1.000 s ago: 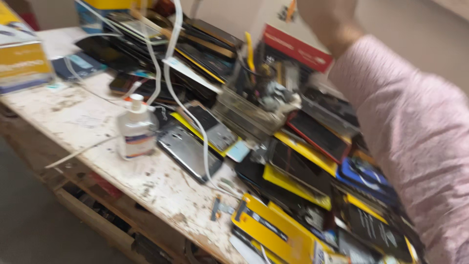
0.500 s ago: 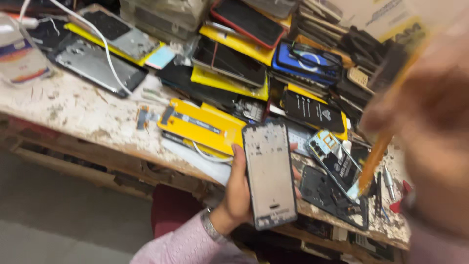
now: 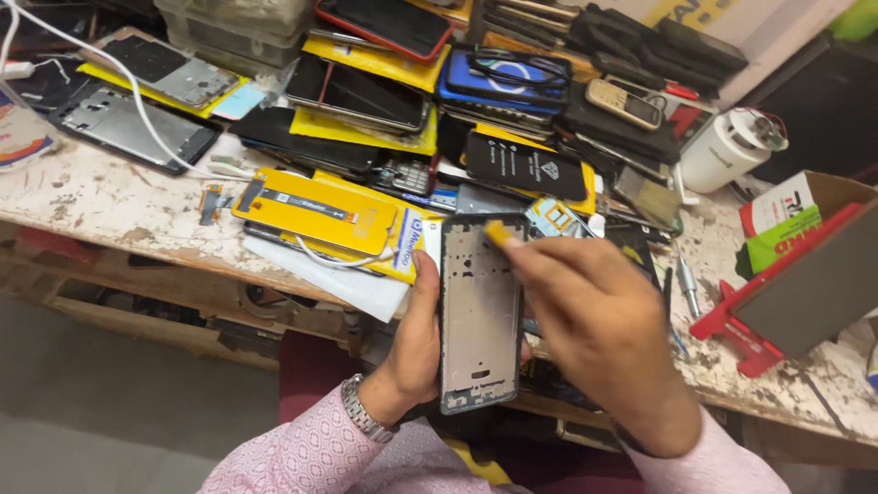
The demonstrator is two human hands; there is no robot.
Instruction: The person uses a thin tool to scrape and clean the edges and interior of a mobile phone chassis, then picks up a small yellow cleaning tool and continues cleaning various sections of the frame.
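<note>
far left on the worktop (image 3: pixel 101 206): a white cable (image 3: pixel 137 101) trailing over an opened dark phone back (image 3: pixel 137 128), a second bared phone body (image 3: pixel 169 73) just behind on a yellow sheet. further right, a yellow screen package (image 3: pixel 315 210) lying flat with a thin ribbon strip across it, overhanging the worktop edge.

left hand (image 3: pixel 416 343), wrist in a metal watch (image 3: pixel 364 412) and pink patterned sleeve (image 3: pixel 302 453), raised in front of the worktop edge, palm turned inward, thumb along the left rim and fingers curled behind, gripping a grey phone frame (image 3: pixel 480 311) held upright with its inner side facing the camera.

right hand (image 3: pixel 594 334) coming from the lower right, knuckles up, fingers pinched shut around a small yellow tool (image 3: pixel 498 233) whose tip touches the frame's top edge.

behind both hands, a heap of phones, screens and dark cases: a blue case (image 3: pixel 503 78), a red-edged phone (image 3: pixel 389 23), a small keypad phone (image 3: pixel 625 102).

right of that, a white cylinder part (image 3: pixel 727 151) standing near the wall, wires at its top. an open cardboard box (image 3: pixel 805 206) beside it, holding a green-and-white packet; rest of its contents hidden. a red stand (image 3: pixel 732 325) propping a grey panel (image 3: pixel 814 284) at a tilt.
</note>
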